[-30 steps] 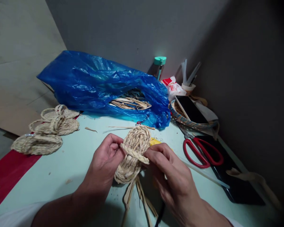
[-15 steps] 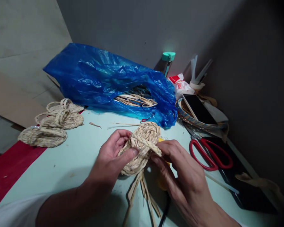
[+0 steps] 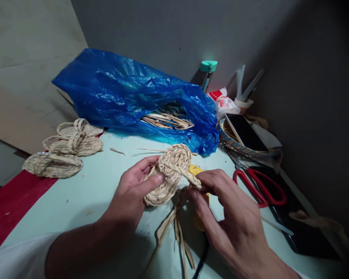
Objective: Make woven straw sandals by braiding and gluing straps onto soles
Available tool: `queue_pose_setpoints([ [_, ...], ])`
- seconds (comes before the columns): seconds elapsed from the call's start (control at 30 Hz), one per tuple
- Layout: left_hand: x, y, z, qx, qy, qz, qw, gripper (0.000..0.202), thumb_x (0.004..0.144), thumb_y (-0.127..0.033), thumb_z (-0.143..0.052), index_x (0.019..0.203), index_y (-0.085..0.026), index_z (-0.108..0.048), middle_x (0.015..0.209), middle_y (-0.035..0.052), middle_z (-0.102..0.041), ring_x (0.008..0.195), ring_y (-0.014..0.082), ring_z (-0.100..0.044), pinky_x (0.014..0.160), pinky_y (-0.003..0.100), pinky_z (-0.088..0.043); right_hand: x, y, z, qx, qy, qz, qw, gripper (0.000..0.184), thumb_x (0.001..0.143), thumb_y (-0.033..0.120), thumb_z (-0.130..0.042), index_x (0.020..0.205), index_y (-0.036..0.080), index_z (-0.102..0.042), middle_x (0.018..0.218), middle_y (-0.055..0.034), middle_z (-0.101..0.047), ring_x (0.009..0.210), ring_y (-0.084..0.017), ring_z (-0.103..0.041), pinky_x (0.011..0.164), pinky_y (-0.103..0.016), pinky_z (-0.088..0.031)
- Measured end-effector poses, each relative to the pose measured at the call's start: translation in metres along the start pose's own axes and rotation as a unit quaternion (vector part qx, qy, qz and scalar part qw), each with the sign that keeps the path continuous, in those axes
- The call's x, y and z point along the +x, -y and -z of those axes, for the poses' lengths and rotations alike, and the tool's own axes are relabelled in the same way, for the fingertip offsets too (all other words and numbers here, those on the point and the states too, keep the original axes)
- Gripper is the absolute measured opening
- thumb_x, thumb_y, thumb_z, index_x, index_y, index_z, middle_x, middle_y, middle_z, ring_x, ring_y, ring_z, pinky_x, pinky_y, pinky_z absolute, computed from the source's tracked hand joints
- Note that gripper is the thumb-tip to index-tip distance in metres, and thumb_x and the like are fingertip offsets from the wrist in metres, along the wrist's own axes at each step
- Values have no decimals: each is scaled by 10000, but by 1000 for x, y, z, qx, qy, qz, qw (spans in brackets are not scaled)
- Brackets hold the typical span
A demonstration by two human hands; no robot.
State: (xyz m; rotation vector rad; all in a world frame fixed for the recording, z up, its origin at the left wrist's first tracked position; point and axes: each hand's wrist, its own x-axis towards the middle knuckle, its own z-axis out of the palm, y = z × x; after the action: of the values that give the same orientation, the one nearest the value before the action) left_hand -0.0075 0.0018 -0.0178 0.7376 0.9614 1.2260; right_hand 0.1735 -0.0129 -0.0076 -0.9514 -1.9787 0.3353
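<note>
A small woven straw sandal sole point(image 3: 171, 166), oval and tan, is gripped by its left edge in my left hand point(image 3: 136, 186), the thumb lying on its face. Across it runs a braided straw strap point(image 3: 182, 172), whose right end my right hand point(image 3: 227, 209) pinches between thumb and fingers. Loose straw ends point(image 3: 177, 232) hang from the braid below my right fingers. Behind that hand, a yellow object point(image 3: 196, 169) is partly hidden, so I cannot tell its kind.
Several finished-looking straw sandals point(image 3: 52, 166) sit at the left by a red strip point(image 3: 17, 205). A blue plastic bag point(image 3: 128, 89) with straw point(image 3: 168, 121) lies behind. On the right are red-handled scissors point(image 3: 267, 186), a phone point(image 3: 246, 131) on a basket point(image 3: 229, 135), and a black flat object point(image 3: 311, 236).
My right hand has drawn the strap end a little to the right, away from the sole. The sole has shifted slightly left and up with my left hand.
</note>
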Motion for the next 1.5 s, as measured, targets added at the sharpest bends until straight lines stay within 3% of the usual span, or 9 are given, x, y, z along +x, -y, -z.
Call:
queue_pose_setpoints([
  [0.2, 0, -1, 1, -13, 9, 39, 999, 349, 825, -196, -719, 1170, -163, -674, 1086, 92, -750, 1036, 261, -702, 793, 292, -554, -4, -5, -1, 48, 13, -75, 996, 211, 942, 97, -576, 1132, 182, -546, 969, -28, -602, 840, -110, -594, 752, -215, -498],
  [0.37, -1, -3, -1, -24, 12, 103, 994, 450, 815, -170, -715, 1256, -142, -630, 1108, 124, -743, 1069, 299, -698, 872, 364, -552, -1, -9, 2, 98, 33, -136, 985, 156, 960, 175, -589, 1113, 187, -567, 988, -24, -650, 856, -120, -638, 786, -239, -515],
  [0.5, -1, -9, -5, -27, 32, 116, 992, 421, 836, -174, -702, 1250, -140, -636, 1098, 130, -752, 1048, 300, -712, 908, 389, -556, 4, -12, 6, 135, 60, -170, 974, 135, 954, 204, -607, 1086, 176, -611, 996, -32, -669, 860, -138, -637, 784, -263, -510],
  [0.67, 0, -16, -10, -10, 27, 121, 992, 362, 827, -138, -695, 1188, -153, -679, 1107, 117, -758, 1020, 268, -721, 862, 319, -574, 8, -15, 6, 169, 53, -149, 973, 111, 930, 166, -637, 1038, 187, -640, 974, -16, -687, 857, -134, -641, 767, -250, -504],
  [0.9, -3, -19, -9, 10, 5, 122, 992, 239, 751, -81, -728, 980, -148, -733, 959, 80, -780, 842, 212, -736, 688, 227, -570, 8, -18, 4, 192, 60, -118, 972, 129, 919, 112, -632, 1023, 171, -680, 945, -32, -692, 853, -148, -630, 751, -272, -496],
  [1.2, -4, -18, -6, 33, 39, 108, 993, 386, 793, -134, -743, 1171, -174, -681, 1177, 82, -742, 1110, 251, -681, 917, 307, -538, 5, -18, 4, 169, 55, -126, 976, 74, 933, 163, -637, 982, 196, -593, 890, -2, -644, 784, -121, -600, 704, -234, -481],
  [1.4, -6, -18, -4, 29, 47, 95, 994, 385, 809, -152, -736, 1187, -199, -679, 1230, 79, -721, 1184, 273, -639, 974, 341, -489, 2, -20, 1, 129, 36, -41, 990, 128, 941, 101, -597, 1007, 206, -630, 894, -20, -679, 817, -143, -625, 744, -266, -489],
  [1.5, -6, -16, -5, 30, 42, 85, 995, 395, 807, -123, -721, 1188, -215, -675, 1215, 63, -723, 1189, 264, -631, 979, 341, -478, 1, -22, -3, 131, 30, -31, 990, 170, 942, 89, -586, 1043, 202, -664, 908, -39, -705, 834, -155, -651, 744, -278, -508],
])
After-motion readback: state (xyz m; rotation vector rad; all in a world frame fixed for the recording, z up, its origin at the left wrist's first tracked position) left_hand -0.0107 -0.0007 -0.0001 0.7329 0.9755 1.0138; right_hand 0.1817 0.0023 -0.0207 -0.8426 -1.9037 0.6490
